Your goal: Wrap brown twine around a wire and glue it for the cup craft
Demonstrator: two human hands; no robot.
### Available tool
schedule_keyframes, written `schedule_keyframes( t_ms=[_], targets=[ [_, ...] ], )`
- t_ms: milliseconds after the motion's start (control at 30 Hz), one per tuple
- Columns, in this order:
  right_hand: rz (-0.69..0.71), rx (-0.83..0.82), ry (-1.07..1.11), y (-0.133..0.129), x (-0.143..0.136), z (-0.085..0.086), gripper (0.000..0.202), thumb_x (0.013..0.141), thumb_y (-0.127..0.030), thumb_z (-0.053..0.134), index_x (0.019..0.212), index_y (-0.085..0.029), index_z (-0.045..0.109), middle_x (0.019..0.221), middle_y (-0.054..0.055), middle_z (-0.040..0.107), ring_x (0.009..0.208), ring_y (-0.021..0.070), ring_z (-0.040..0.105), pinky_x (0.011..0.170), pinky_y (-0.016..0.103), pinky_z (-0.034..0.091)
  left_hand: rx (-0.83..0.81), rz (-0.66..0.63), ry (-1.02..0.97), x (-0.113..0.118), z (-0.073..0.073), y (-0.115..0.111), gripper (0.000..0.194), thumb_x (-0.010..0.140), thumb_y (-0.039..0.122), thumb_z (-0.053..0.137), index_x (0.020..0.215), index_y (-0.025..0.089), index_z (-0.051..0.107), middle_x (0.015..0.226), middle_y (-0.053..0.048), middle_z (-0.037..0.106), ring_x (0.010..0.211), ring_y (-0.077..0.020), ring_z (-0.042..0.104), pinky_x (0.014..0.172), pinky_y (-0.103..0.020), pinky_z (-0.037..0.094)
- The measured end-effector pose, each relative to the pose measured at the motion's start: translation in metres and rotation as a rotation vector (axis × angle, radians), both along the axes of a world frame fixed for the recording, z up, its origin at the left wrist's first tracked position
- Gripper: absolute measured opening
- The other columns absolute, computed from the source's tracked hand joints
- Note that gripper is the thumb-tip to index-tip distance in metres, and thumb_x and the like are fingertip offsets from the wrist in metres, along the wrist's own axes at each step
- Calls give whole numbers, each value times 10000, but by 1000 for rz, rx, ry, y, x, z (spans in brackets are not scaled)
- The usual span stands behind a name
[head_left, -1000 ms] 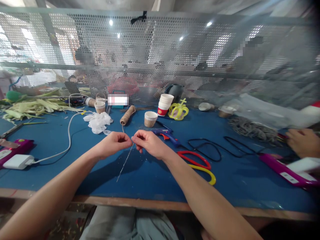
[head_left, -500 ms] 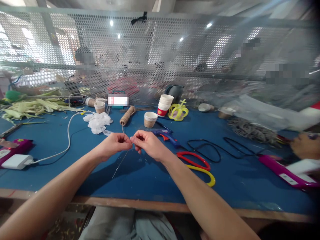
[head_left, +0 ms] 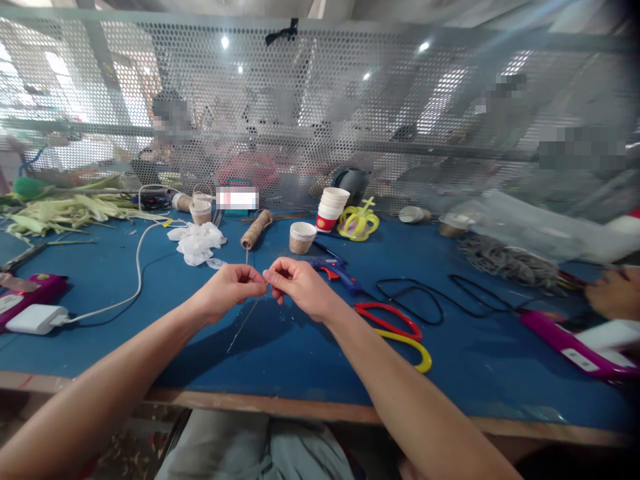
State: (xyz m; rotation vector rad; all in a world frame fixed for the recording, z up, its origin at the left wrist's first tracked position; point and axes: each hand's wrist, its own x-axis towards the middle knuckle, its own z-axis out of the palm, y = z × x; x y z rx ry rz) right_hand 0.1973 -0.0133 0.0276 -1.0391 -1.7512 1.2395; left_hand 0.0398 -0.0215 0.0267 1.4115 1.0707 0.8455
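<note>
My left hand [head_left: 231, 291] and my right hand [head_left: 299, 285] meet fingertip to fingertip over the blue table. Both are closed in a pinch on a thin twine [head_left: 243, 327], whose loose end hangs down below my left hand. Just behind them lies a spool of brown twine [head_left: 257, 229], with a strand running from it toward my fingers. A small cup wrapped in twine [head_left: 302, 239] stands behind my right hand. The blue glue gun [head_left: 336, 272] lies right of that hand, partly hidden by it.
Red and yellow scissor handles [head_left: 393, 321] lie by my right forearm. White crumpled material [head_left: 197, 243], stacked paper cups [head_left: 332, 209] and a yellow crown-shaped item [head_left: 357, 221] stand farther back. Purple power strips [head_left: 575, 347] sit at both sides. A person's hand [head_left: 614, 293] is at far right.
The view has shifted slightly. Both my hands remain pinched together, with only a small movement of the fingers.
</note>
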Motion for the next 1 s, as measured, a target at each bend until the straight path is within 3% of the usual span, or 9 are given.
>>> schedule_keyframes(
  t_ms=[400, 500, 700, 1000],
  targets=[
    [-101, 49, -16, -1, -2, -5, 284, 756, -405, 568, 640, -171, 457, 465, -54, 487, 410, 66, 440, 427, 200, 369, 245, 39, 137, 0, -7, 0, 179, 658, 281, 594, 616, 134, 501, 510, 57, 436, 479, -54, 331, 464, -203, 236],
    [-85, 27, 39, -1, -2, -5, 296, 734, -417, 594, 636, -168, 469, 473, -51, 488, 427, 69, 444, 428, 202, 376, 211, 23, 75, -1, -5, 0, 169, 642, 263, 610, 596, 129, 518, 513, 49, 459, 477, -52, 344, 462, -203, 234],
    [99, -109, 271, -1, 0, -1, 285, 697, -419, 627, 713, -151, 529, 618, -16, 564, 540, 84, 524, 487, 211, 432, -52, -66, -164, -3, 0, 0, 194, 580, 269, 673, 587, 121, 548, 495, 41, 477, 410, -26, 279, 417, -206, 146],
    [-11, 49, 19, 1, 1, 0, 267, 754, -394, 569, 654, -163, 480, 508, -45, 499, 455, 72, 469, 455, 209, 409, 55, -50, -23, -5, -5, 2, 165, 648, 275, 636, 629, 124, 572, 507, 46, 445, 442, -37, 291, 427, -208, 156]
  ],
)
